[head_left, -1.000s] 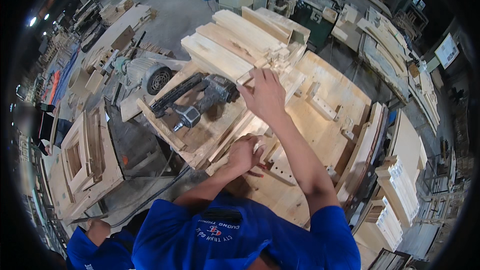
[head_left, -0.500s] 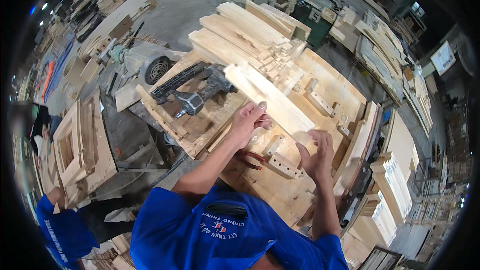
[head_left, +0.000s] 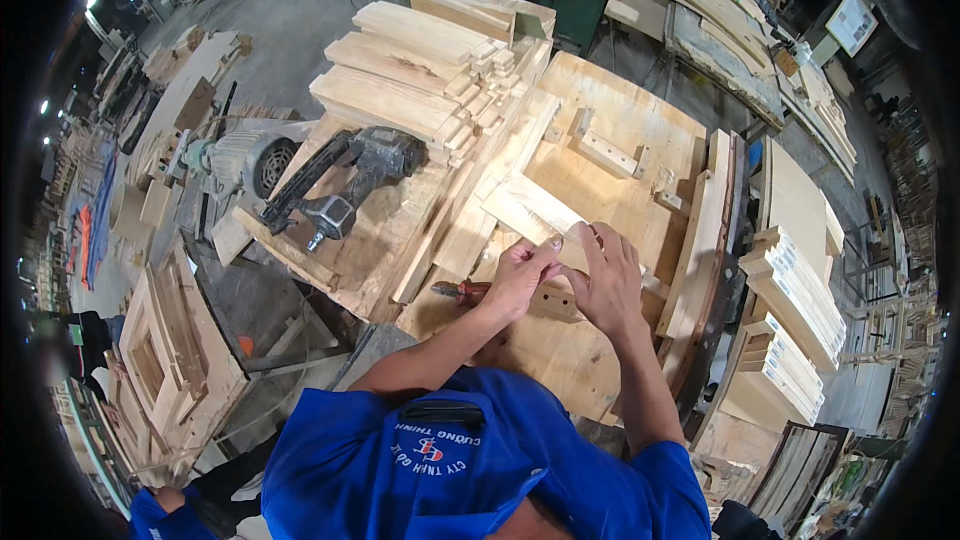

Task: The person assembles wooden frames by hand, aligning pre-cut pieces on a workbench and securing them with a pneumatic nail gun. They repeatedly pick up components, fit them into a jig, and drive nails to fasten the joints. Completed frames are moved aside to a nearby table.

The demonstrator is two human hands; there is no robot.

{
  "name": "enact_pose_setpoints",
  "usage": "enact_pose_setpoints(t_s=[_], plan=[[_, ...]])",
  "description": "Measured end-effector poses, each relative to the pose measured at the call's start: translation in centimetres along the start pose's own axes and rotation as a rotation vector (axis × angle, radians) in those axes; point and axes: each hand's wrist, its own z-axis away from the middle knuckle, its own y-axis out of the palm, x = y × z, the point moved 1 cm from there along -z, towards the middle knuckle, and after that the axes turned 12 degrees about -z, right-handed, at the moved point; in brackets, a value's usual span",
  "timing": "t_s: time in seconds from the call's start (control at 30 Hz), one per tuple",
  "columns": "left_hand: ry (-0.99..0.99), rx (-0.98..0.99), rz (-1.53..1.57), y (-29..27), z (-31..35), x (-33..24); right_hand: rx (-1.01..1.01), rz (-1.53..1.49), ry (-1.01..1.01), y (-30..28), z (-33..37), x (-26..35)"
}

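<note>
A short pale wooden board (head_left: 530, 208) lies slanting over the worktable, its far end against a longer wooden strip (head_left: 470, 235). My left hand (head_left: 525, 275) pinches the board's near end, thumb on top. Right beside it, my right hand (head_left: 608, 280) closes over the near right corner, its fingers partly hiding that end. Under and beside my hands sit a wooden block (head_left: 557, 302) and pliers with a red handle (head_left: 460, 290). To the left a black nail gun (head_left: 350, 175) rests on the table.
Stacked boards (head_left: 400, 70) cover the table's far left. Drilled wooden blocks (head_left: 605, 152) are fixed on the tabletop (head_left: 650, 105). A long wooden rail (head_left: 695, 240) borders its right side, with bundled pieces (head_left: 795, 290) beyond. A motor (head_left: 245, 160) stands left; another person's sleeve (head_left: 165, 515) shows lower left.
The board has come down from in front of me onto the table area. My hands have drawn together at its near end and closed on it. The view has shifted slightly.
</note>
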Motion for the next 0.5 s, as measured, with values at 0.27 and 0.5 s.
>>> enact_pose_setpoints(t_s=[0.27,0.5], plan=[[-0.066,-0.058,-0.164,-1.0,2.7,-0.8,0.327,-0.858,0.209,-1.4,0.8,-3.6],[-0.15,0.011,-0.092,-2.2,1.1,0.7,0.567,-1.155,0.803,-2.1,1.0,-6.9]])
